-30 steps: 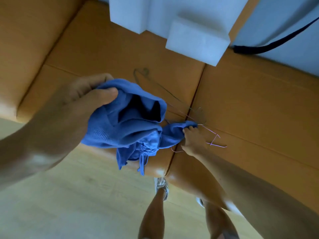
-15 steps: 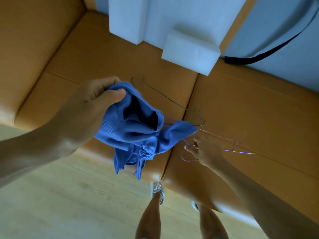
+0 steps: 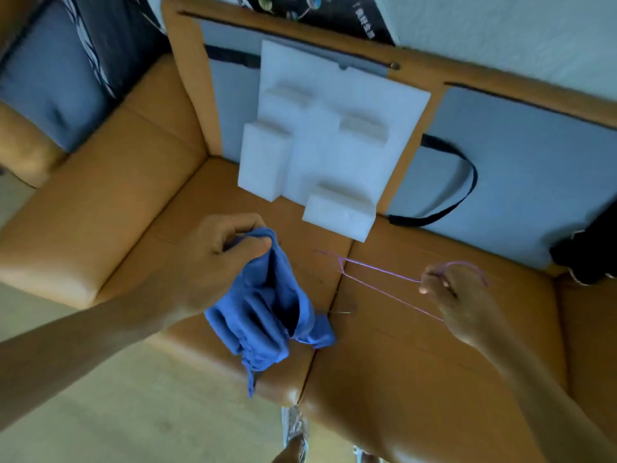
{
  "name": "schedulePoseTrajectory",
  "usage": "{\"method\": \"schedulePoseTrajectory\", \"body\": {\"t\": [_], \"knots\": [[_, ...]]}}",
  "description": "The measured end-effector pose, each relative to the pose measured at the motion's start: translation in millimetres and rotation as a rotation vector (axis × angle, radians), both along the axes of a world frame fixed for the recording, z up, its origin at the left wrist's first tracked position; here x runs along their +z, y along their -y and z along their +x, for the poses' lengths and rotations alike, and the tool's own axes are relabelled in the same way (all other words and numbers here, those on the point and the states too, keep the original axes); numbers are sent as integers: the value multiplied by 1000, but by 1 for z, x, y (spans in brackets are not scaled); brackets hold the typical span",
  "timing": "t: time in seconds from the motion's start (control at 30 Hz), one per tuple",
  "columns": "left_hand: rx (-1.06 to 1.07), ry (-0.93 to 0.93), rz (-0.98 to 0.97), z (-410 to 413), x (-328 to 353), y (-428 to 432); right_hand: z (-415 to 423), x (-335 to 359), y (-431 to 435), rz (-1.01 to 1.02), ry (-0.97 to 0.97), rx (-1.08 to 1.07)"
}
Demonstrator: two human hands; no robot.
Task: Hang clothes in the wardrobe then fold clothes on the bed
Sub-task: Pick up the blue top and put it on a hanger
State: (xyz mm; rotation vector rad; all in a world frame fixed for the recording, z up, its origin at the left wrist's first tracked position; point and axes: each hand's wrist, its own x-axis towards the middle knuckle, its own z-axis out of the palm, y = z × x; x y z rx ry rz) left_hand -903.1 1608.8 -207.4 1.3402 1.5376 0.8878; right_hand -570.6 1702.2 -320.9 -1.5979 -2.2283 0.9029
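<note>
Purple wire hanger [image 3: 377, 273]: carried rightward since the earlier frame, apart from the garment; right hand [image 3: 457, 295] pinches its hook end. Blue garment [image 3: 267, 315]: bunched, gripped at the top by left hand [image 3: 213, 262], hanging over the orange sofa [image 3: 100, 212] seat.

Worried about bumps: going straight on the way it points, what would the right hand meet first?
Likely the stepped white foam block propped on the orange leather sofa, though depth is unclear.
</note>
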Motion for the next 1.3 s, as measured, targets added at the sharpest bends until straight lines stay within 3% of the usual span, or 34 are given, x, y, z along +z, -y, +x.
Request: {"method": "schedulePoseTrajectory", "body": {"t": [0.07, 0.17, 0.27, 0.43, 0.63, 0.87, 1.13, 1.3], "knots": [[-9, -71, 31, 7, 36, -1, 2, 40, 1, -19, -283, -138], [-26, -155, 121, 18, 89, -5, -4, 100, -4, -216, -802, -421], [22, -194, 190, 33, 135, -13, -10, 164, -1, -283, -1135, -477], [17, -274, 216, 60, 199, -34, -14, 264, 4, -276, -1577, -314], [82, -301, 200, 89, 265, -56, -14, 366, 13, -233, -1904, -70], [6, -281, 262, 111, 330, -64, -19, 426, 15, -112, -1985, 143], [61, -136, 384, 119, 385, -57, -22, 390, -2, -96, -1735, 230], [45, -17, 423, 115, 405, -50, -8, 355, -15, 0, -1385, 185]]}}
